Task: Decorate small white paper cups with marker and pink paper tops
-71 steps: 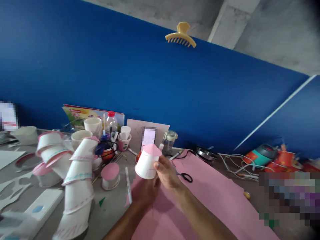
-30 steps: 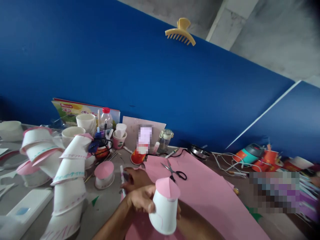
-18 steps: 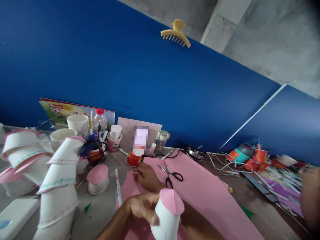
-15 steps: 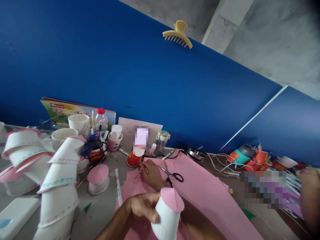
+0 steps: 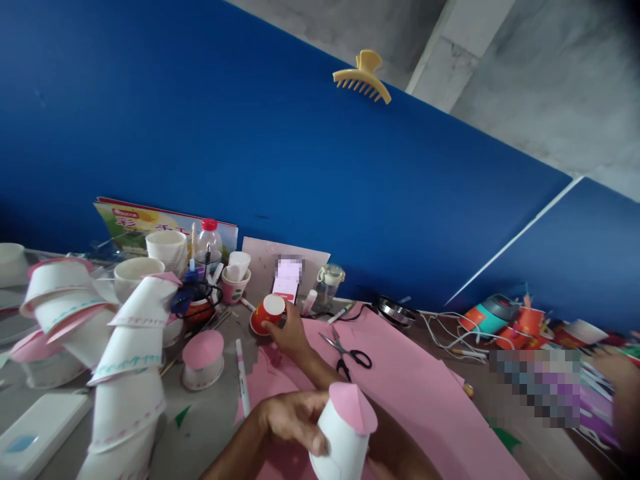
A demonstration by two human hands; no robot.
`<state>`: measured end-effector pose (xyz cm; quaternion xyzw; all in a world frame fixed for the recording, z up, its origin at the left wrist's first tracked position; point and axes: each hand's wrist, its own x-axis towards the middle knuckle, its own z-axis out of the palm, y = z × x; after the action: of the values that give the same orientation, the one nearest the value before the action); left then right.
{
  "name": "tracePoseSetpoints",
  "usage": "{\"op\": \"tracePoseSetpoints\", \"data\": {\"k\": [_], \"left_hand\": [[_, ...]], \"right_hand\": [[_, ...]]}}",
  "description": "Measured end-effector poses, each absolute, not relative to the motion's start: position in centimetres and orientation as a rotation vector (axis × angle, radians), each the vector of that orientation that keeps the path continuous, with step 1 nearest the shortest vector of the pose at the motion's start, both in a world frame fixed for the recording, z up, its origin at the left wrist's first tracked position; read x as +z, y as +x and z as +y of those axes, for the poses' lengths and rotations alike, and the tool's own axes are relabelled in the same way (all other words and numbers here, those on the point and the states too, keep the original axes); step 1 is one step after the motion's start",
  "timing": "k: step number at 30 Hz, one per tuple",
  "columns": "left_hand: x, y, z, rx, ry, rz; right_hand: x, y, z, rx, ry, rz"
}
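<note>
The white cup [image 5: 340, 447] is upside down above the pink paper [image 5: 410, 393], its long axis near upright with the top leaning right. Its pink cone cap [image 5: 353, 408] points up; the wide end runs to the lower edge of the view. The left hand [image 5: 295, 420] is clamped round its side. The hands are apart: the right hand [image 5: 289, 327] is closed about the red cup [image 5: 261, 316], also inverted, white base up and leaning slightly right, in front of the phone [image 5: 285, 287].

On the booklets [image 5: 143, 227] the characters 彩 and, less clearly, 手工 can be read; the small red label beside them is too fine to make out, as is the print on the marker [image 5: 243, 379].

Scissors [image 5: 345, 351] lie open on the paper. The worktop [image 5: 215, 427] is grey-brown, backed by a blue partition [image 5: 300, 147] with a yellow claw clip [image 5: 364, 79] on its top edge, under bare grey concrete [image 5: 550, 87]. Another person's hand [image 5: 613, 370] shows at the right edge.
</note>
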<state>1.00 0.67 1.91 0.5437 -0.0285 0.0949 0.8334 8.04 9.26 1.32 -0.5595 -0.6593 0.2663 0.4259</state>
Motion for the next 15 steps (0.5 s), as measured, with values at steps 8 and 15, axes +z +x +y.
{"op": "tracePoseSetpoints", "data": {"k": [8, 15], "left_hand": [[1.3, 1.3, 0.7, 0.177, 1.131, -0.094], [1.2, 1.2, 0.7, 0.23, 1.094, -0.104]], "right_hand": [[1.4, 5.4, 9.2, 0.618, -1.223, -1.831], [0.6, 6.1, 10.9, 0.533, -1.259, -1.947]]}}
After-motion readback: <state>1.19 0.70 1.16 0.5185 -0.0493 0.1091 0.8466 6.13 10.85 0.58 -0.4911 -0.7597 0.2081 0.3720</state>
